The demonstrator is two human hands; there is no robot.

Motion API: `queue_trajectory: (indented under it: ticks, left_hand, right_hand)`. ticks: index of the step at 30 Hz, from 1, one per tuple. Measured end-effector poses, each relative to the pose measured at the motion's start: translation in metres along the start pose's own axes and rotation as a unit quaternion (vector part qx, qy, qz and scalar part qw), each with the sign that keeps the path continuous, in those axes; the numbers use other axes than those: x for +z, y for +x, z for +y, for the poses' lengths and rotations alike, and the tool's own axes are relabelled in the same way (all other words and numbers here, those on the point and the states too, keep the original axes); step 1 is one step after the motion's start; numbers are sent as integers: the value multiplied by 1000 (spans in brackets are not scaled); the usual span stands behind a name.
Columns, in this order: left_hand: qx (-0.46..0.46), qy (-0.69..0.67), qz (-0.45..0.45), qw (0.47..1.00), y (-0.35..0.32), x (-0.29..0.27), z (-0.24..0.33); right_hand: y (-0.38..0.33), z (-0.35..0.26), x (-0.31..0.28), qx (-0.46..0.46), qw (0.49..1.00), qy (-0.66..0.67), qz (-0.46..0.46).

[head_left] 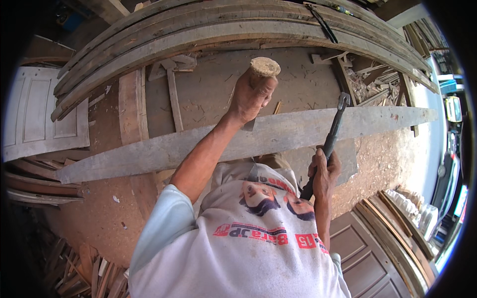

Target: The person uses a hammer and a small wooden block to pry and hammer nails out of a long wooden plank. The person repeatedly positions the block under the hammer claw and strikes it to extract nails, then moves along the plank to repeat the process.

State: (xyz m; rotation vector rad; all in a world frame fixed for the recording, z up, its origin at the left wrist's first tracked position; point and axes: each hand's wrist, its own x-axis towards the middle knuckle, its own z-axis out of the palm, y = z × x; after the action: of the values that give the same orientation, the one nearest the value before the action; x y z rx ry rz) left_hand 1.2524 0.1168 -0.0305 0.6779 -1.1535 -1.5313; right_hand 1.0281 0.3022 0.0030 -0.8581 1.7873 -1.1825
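My left hand [250, 97] is clenched around a wooden-handled chisel [263, 67] standing on the long plank's [208, 141] upper edge, my right hand [324, 174] grips the raised hammer [332, 131]; no finished cut shows yet.

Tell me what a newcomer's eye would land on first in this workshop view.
First, the left hand at centre, gripping a wooden-handled chisel set upright on the long grey plank that crosses the picture. Next, the right hand just right of centre, holding a dark hammer raised over the plank. Behind, a stack of long curved boards spans the top.
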Motion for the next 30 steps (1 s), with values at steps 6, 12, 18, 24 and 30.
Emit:
queue_trajectory:
  ticks: [6, 12, 18, 24, 30]
  left_hand:
    - [-41, 77, 47, 995, 4, 1, 1]
    - [-5, 129, 66, 989, 3, -1, -8]
    - [2, 146, 71, 987, 1, -1, -8]
    - [14, 123, 81, 989, 1, 6, -7]
    - [3, 142, 85, 986, -1, 5, -7]
  right_hand:
    - [-2, 2, 0, 2, 1000, 2, 8]
    - [0, 6, -1, 2, 1000, 8, 17]
    - [3, 5, -2, 5, 1000, -3, 16]
    - [5, 1, -1, 8, 1000, -15, 3]
    - [6, -1, -2, 15, 999, -34, -6]
